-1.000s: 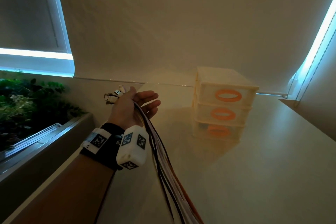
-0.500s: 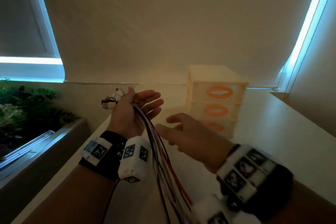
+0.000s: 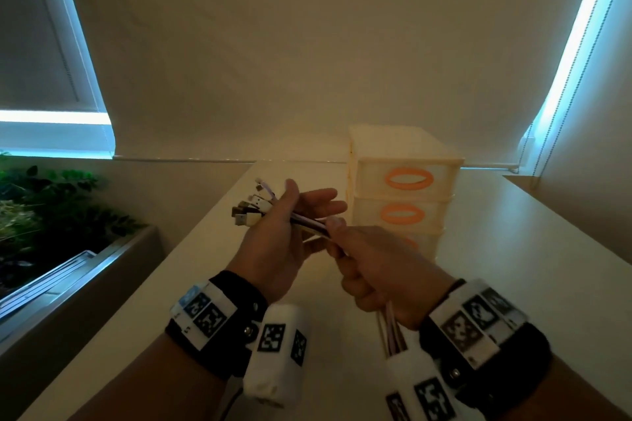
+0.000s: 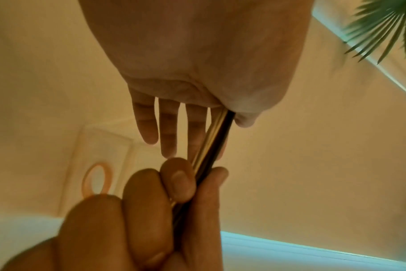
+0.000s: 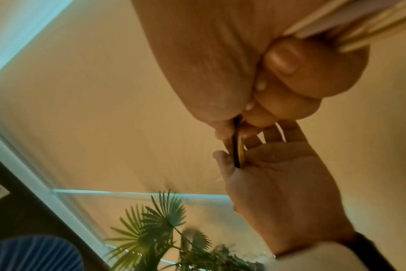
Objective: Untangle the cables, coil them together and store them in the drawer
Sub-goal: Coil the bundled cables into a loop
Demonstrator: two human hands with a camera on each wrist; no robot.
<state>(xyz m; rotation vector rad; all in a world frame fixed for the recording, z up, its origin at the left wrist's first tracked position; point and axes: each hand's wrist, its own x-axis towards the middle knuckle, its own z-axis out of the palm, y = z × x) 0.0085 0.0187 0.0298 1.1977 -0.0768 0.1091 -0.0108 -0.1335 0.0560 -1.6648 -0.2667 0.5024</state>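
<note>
My left hand [image 3: 273, 243] holds the cables [image 3: 309, 225] near their plug ends: the thumb presses the bundle against the palm while the four fingers [image 4: 167, 128] stay extended. The connectors [image 3: 251, 210] fan out past the thumb side. My right hand [image 3: 379, 270] has a closed grip around the same bundle just beside the left hand, all fingers curled over it; the loose strands exit below that wrist. Both hands are raised above the bench [image 3: 513, 267]. The drawer unit [image 3: 403, 181] stands on the bench behind the hands, its orange-handled drawers closed. A plant [image 3: 41, 208] sits to the left.
</note>
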